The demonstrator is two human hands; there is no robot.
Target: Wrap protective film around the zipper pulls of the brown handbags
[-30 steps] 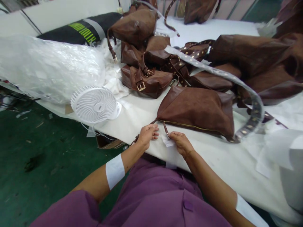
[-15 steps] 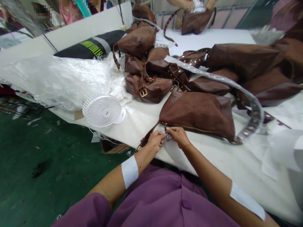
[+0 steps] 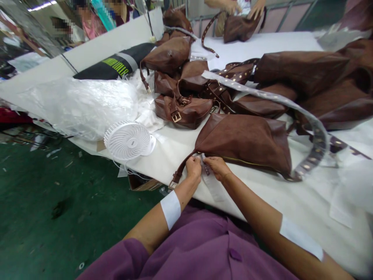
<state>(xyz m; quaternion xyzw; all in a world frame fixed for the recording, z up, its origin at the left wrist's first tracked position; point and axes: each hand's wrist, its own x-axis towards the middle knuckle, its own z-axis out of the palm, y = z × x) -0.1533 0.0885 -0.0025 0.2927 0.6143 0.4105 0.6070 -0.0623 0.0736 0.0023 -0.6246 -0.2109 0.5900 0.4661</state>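
A brown bag (image 3: 244, 138) lies near the table's front edge, its zipper side toward me. My left hand (image 3: 194, 166) is closed at the bag's lower left corner, pinching the top of a clear plastic piece (image 3: 214, 186). From the other side my right hand (image 3: 217, 167) pinches the same plastic, which hangs down over the white table cover. A small dark strip shows through it. Left of my hands, a buckled strap (image 3: 179, 173) runs from the bag. The plastic-wrapped studded strap (image 3: 316, 144) curves over the bag's right end.
A white fan (image 3: 131, 142) stands at the table's left edge, with a heap of clear plastic (image 3: 87, 103) behind it. More brown bags (image 3: 186, 111) are piled behind and to the right. Across the table (image 3: 279, 41), another person's hands touch a bag (image 3: 240, 27).
The plastic now hangs lower and more spread out between my hands. My left hand has turned and shifted slightly up. Across the table, the other person's hand has opened over the bag.
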